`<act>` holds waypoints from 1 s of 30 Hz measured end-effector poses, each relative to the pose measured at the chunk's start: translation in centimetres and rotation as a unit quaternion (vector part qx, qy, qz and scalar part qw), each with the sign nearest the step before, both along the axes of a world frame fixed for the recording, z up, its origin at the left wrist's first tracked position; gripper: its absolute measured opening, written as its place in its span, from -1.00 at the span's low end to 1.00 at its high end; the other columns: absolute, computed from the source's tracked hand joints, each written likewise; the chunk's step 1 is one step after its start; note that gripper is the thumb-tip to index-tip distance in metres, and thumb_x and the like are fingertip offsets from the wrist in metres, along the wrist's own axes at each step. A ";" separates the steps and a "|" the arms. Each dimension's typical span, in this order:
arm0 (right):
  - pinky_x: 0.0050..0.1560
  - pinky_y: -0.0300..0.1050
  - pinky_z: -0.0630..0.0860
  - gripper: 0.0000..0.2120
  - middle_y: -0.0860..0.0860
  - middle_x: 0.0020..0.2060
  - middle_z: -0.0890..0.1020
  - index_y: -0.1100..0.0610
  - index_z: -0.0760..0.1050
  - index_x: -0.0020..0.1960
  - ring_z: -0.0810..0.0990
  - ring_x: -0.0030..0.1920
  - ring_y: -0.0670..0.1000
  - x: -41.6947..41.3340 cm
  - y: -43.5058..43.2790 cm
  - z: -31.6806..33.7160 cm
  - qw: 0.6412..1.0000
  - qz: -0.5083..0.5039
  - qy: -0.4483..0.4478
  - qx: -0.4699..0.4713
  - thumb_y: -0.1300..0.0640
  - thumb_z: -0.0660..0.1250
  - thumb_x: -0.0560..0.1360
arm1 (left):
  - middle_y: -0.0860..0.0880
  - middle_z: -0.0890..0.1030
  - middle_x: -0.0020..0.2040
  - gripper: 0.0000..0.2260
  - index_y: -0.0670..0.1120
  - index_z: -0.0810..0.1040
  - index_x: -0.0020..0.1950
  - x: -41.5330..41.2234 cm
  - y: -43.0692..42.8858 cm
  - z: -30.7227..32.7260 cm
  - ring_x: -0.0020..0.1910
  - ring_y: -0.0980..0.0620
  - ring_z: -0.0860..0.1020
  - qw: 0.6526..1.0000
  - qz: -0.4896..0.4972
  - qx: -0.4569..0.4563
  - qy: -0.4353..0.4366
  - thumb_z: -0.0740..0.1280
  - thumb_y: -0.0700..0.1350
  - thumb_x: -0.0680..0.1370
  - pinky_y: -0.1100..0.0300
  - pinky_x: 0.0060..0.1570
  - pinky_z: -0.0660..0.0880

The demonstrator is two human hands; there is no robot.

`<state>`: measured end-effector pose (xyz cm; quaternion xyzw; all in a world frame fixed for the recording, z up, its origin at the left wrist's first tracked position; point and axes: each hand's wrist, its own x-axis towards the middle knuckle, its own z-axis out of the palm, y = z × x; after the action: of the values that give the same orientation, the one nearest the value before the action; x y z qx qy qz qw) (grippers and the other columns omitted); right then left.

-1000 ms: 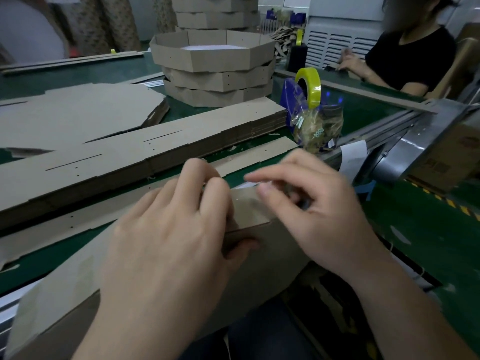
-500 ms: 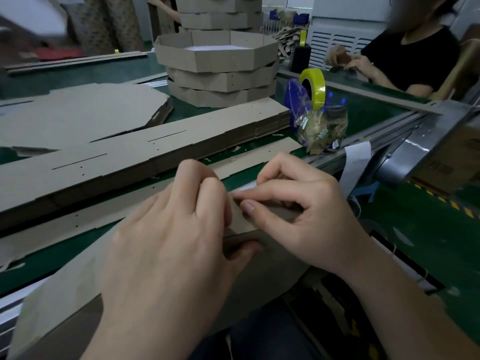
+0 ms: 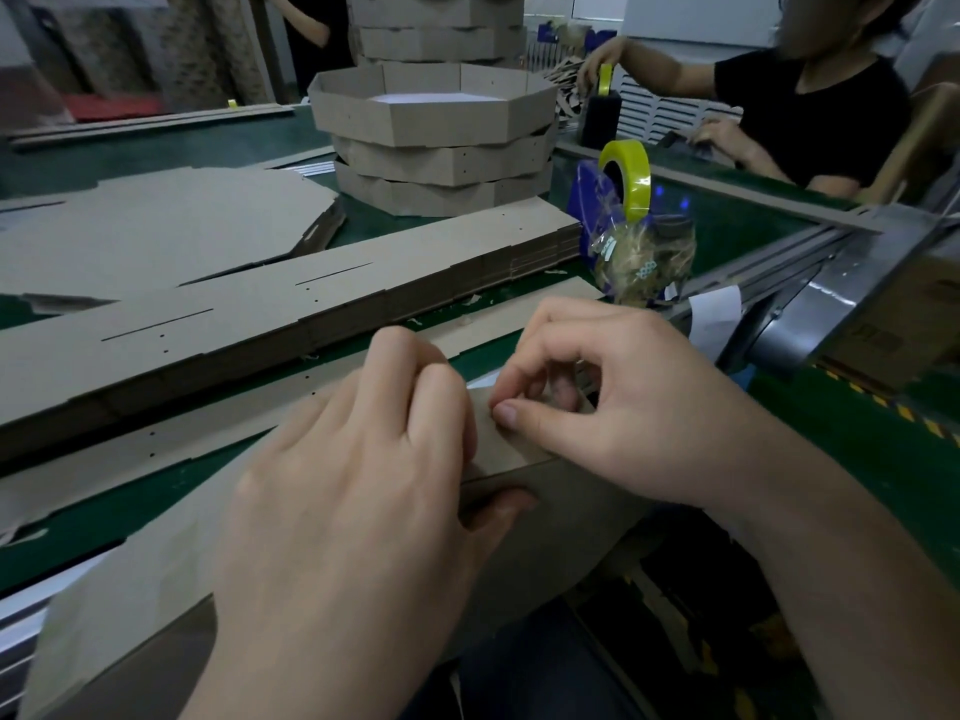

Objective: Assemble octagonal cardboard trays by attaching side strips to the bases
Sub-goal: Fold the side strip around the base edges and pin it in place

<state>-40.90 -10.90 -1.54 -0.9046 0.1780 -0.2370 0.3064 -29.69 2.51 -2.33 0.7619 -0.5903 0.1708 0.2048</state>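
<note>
A brown cardboard tray piece (image 3: 156, 579) lies at the table's near edge, with its side strip (image 3: 498, 449) folded along the rim. My left hand (image 3: 353, 491) grips that rim, fingers on top and thumb underneath. My right hand (image 3: 613, 402) pinches the end of the strip between thumb and curled fingers, right beside my left fingertips. A loose strip (image 3: 208, 423) lies just beyond my hands. What sits between my right fingers is hidden.
A thick stack of flat side strips (image 3: 291, 314) runs across the green table (image 3: 727, 226). Flat octagonal bases (image 3: 156, 226) lie at the left, finished trays (image 3: 431, 127) are stacked behind. A yellow tape dispenser (image 3: 623, 184) and plastic bag (image 3: 644, 257) stand right. Another person (image 3: 800, 106) works at far right.
My right fingers have curled in from a flatter reach to a tight pinch at the strip's end. My left hand stayed on the rim. The other person's hand moved to their tape roll.
</note>
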 end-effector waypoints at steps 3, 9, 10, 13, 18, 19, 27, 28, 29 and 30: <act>-0.11 -0.13 0.48 -0.88 -0.15 -0.18 0.54 -0.14 0.60 -0.23 0.49 -0.20 -0.20 0.3 -0.3 1.4 0.996 0.002 0.088 0.002 -0.11 0.30 0.35 | -0.05 0.50 -0.11 -0.56 -0.08 0.37 -0.24 -0.1 0.0 -0.1 -0.41 -0.10 0.47 1.000 0.009 -0.006 -0.007 0.48 0.20 0.30 0.23 -0.42 -0.01; -0.19 -0.27 0.37 -0.84 -0.19 -0.17 0.51 -0.13 0.53 -0.23 0.48 -0.20 -0.33 1.1 -1.1 1.1 0.991 -0.013 0.135 -0.022 -0.17 0.24 0.36 | -0.05 0.52 -0.10 -0.54 -0.09 0.38 -0.24 -0.1 0.0 -0.2 -0.40 -0.11 0.49 1.000 0.013 -0.013 -0.014 0.49 0.20 0.22 0.18 -0.40 0.11; -0.17 -0.27 0.38 -0.88 -0.19 -0.17 0.50 -0.13 0.51 -0.23 0.47 -0.19 -0.34 1.2 -1.4 0.8 0.991 -0.028 0.129 -0.024 -0.14 0.26 0.38 | -0.05 0.52 -0.10 -0.53 -0.10 0.38 -0.24 -0.1 0.1 -0.1 -0.40 -0.11 0.49 1.000 0.014 -0.011 -0.015 0.49 0.21 0.20 0.18 -0.40 0.12; -0.12 -0.31 0.41 -0.87 -0.18 -0.09 0.51 -0.12 0.49 -0.11 0.51 -0.12 -0.27 0.9 -2.4 0.2 0.996 -0.052 0.064 0.019 -0.13 0.35 0.42 | -0.04 0.52 -0.10 -0.52 -0.09 0.38 -0.25 -0.1 0.2 -0.1 -0.40 -0.11 0.49 1.000 0.017 -0.008 -0.014 0.52 0.21 0.18 0.18 -0.41 0.11; -0.03 -0.15 0.57 -0.60 -0.15 -0.07 0.65 -0.10 0.57 -0.01 0.62 -0.07 -0.17 0.6 -2.1 -0.9 0.975 0.064 0.132 0.165 -0.31 0.36 0.29 | -0.05 0.51 -0.10 -0.54 -0.08 0.36 -0.25 0.1 0.3 0.0 -0.43 -0.10 0.47 1.000 0.011 -0.016 -0.005 0.50 0.19 0.18 0.21 -0.43 0.04; -0.06 -0.11 0.56 -0.64 -0.10 -0.13 0.67 -0.03 0.59 -0.06 0.63 -0.13 -0.13 0.8 -1.9 -1.3 0.973 0.062 0.109 0.195 -0.26 0.38 0.30 | -0.04 0.51 -0.11 -0.54 -0.08 0.36 -0.25 0.2 0.3 -0.1 -0.42 -0.09 0.46 1.000 0.009 -0.017 -0.006 0.49 0.18 0.18 0.22 -0.42 0.03; -0.03 0.09 0.54 -0.59 0.08 -0.19 0.66 0.06 0.60 -0.14 0.62 -0.16 0.05 1.7 -1.1 -2.1 0.974 0.006 0.031 0.224 -0.28 0.37 0.30 | -0.04 0.50 -0.10 -0.54 -0.07 0.36 -0.22 0.6 0.0 -0.3 -0.40 -0.07 0.47 1.000 0.008 -0.025 -0.002 0.49 0.19 0.18 0.20 -0.41 0.12; -0.01 0.08 0.55 -0.59 0.07 -0.18 0.67 0.06 0.60 -0.12 0.63 -0.13 0.06 1.7 -1.0 -2.2 0.975 0.008 0.033 0.221 -0.28 0.37 0.30 | -0.04 0.51 -0.09 -0.54 -0.06 0.38 -0.21 0.7 0.1 -0.4 -0.39 -0.07 0.48 1.000 0.008 -0.023 -0.002 0.48 0.19 0.18 0.21 -0.40 0.11; -0.04 0.08 0.54 -0.62 0.09 -0.21 0.65 0.10 0.59 -0.12 0.62 -0.16 0.05 1.8 -1.0 -2.3 0.976 0.006 0.023 0.217 -0.24 0.37 0.37 | -0.03 0.51 -0.08 -0.56 -0.05 0.41 -0.19 0.8 0.1 -0.5 -0.37 -0.07 0.49 1.000 0.010 -0.018 -0.006 0.48 0.20 0.18 0.22 -0.39 0.09; -0.11 0.06 0.51 -0.64 0.12 -0.27 0.61 0.15 0.59 -0.13 0.57 -0.23 0.02 1.9 -1.0 -2.5 0.978 0.001 0.011 0.210 -0.16 0.34 0.47 | -0.01 0.52 -0.07 -0.58 -0.03 0.47 -0.16 0.9 0.2 -0.6 -0.33 -0.06 0.52 1.000 0.012 -0.012 -0.013 0.49 0.21 0.20 0.23 -0.38 0.09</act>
<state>-39.03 -11.92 -4.05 -0.8227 0.2261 -0.1844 0.4880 -28.84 2.68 -2.94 0.7641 -0.5816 0.1900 0.2043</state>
